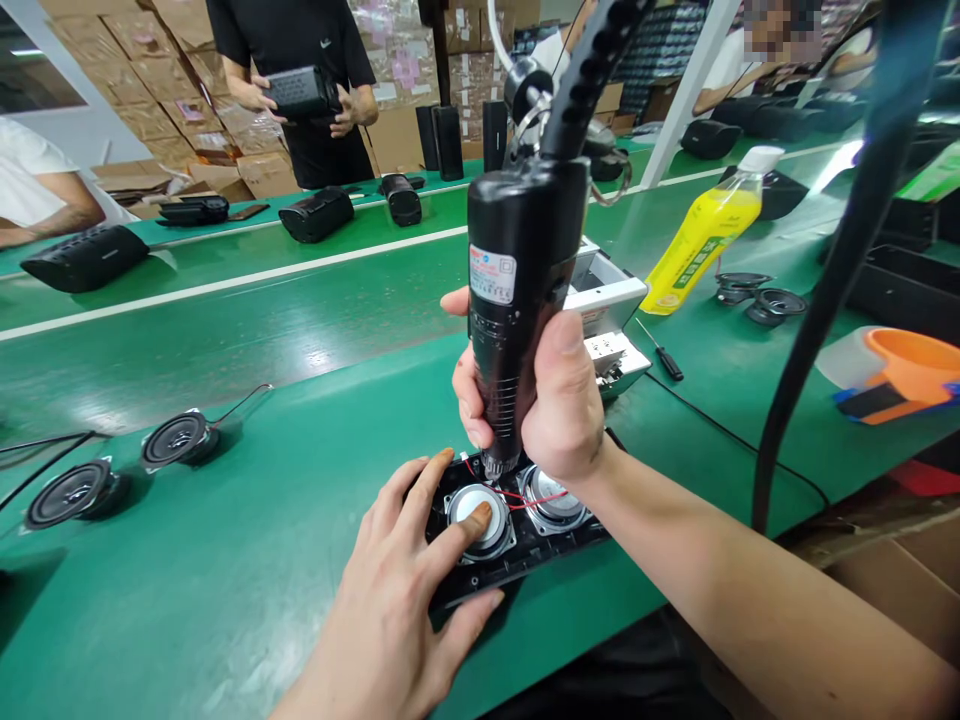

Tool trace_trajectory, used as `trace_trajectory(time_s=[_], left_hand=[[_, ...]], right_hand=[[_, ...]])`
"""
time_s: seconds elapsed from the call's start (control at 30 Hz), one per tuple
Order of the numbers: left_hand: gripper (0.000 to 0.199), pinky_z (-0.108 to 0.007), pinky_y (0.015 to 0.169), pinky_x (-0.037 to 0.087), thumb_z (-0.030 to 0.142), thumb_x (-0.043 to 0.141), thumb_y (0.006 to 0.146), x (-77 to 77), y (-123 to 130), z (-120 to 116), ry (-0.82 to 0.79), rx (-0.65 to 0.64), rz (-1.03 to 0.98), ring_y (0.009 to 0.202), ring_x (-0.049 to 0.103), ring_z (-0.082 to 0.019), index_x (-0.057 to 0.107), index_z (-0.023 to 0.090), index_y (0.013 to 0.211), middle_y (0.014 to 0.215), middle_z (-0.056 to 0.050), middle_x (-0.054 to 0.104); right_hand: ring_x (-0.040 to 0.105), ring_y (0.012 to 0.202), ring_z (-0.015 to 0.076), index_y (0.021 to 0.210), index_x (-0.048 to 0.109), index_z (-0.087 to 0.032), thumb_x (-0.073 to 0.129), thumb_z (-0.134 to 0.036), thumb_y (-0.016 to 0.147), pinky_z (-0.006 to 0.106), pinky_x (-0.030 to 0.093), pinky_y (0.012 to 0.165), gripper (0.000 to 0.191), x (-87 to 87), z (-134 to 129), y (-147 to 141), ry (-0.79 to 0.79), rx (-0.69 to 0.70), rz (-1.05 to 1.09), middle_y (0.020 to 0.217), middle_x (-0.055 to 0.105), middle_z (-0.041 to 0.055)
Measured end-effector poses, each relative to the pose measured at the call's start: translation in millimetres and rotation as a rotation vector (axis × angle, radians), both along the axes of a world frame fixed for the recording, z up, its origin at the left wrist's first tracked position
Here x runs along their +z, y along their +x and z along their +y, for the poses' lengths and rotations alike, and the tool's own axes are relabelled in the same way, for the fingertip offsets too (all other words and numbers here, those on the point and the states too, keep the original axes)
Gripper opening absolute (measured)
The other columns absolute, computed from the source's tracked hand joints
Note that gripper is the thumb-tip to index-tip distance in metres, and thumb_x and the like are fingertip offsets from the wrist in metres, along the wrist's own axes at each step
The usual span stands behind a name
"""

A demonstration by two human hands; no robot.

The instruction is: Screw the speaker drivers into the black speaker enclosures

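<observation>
My right hand (559,405) is wrapped round a black electric screwdriver (517,270), held upright with its tip down at the upper edge of a speaker. Two round silver-backed speakers, the left one (487,530) and the right one (553,495), sit in a black plastic housing (495,570) with red wires across them. My left hand (405,570) grips the housing's left end, its index finger resting on the left speaker's back and its thumb at the front side.
Loose speakers (180,438) lie at the left. Behind the screwdriver is a white box (607,300); a yellow bottle (701,235), small screwdriver (666,362) and orange container (907,365) are to the right. A black cable hangs at right. Across the belt, a person holds a black speaker (304,92).
</observation>
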State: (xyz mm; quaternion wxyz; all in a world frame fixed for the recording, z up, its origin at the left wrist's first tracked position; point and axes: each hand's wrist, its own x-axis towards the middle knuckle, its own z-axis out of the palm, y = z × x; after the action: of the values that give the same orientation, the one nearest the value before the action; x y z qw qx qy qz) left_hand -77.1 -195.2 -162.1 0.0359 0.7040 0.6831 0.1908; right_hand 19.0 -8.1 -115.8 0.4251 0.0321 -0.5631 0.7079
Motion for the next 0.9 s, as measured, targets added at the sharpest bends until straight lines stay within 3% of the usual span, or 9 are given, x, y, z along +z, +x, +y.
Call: trace_trajectory(time_s=[0.2, 0.37, 0.67, 0.9], left_hand=[[0.038, -0.066, 0.110, 0.056, 0.031, 0.067, 0.099, -0.5, 1.1, -0.9, 0.022, 0.005, 0.009, 0.155, 0.032, -0.040, 0.063, 0.030, 0.136, 0.173, -0.008, 0.032], [0.038, -0.067, 0.108, 0.058, 0.030, 0.068, 0.098, 1.4, 1.7, 0.3, 0.032, 0.015, 0.021, 0.153, 0.037, -0.041, 0.066, 0.031, 0.136, 0.172, -0.009, 0.033], [0.039, -0.062, 0.108, 0.060, 0.031, 0.068, 0.096, 3.6, 2.2, 3.4, 0.020, 0.041, -0.001, 0.152, 0.040, -0.038, 0.067, 0.035, 0.134, 0.167, -0.006, 0.040], [0.040, -0.061, 0.108, 0.060, 0.030, 0.068, 0.095, 4.4, 2.1, 4.4, 0.046, 0.020, 0.006, 0.151, 0.042, -0.040, 0.067, 0.032, 0.136, 0.166, -0.010, 0.043]], right_hand=[[0.053, 0.051, 0.0112, 0.130, 0.057, -0.021, 0.046, -0.072, 0.107, 0.023, 0.042, 0.045, 0.057, -3.4, -0.7, -0.1, 0.022, 0.018, 0.024, 0.074, 0.058, -0.0016], [0.052, 0.054, 0.0092, 0.107, 0.057, -0.020, 0.046, -0.071, 0.108, 0.021, 0.041, 0.048, 0.053, -8.7, -2.2, -0.1, 0.037, 0.102, 0.027, 0.075, 0.056, -0.0009], [0.051, 0.053, 0.0078, 0.113, 0.059, -0.017, 0.049, -0.068, 0.109, 0.020, 0.041, 0.049, 0.052, -14.0, -3.7, -0.6, 0.040, 0.159, 0.040, 0.075, 0.056, -0.0011], [0.050, 0.052, 0.0077, 0.099, 0.052, -0.019, 0.052, -0.070, 0.106, 0.019, 0.041, 0.048, 0.052, -16.1, -2.6, -1.7, 0.036, 0.171, 0.038, 0.073, 0.055, -0.0013]])
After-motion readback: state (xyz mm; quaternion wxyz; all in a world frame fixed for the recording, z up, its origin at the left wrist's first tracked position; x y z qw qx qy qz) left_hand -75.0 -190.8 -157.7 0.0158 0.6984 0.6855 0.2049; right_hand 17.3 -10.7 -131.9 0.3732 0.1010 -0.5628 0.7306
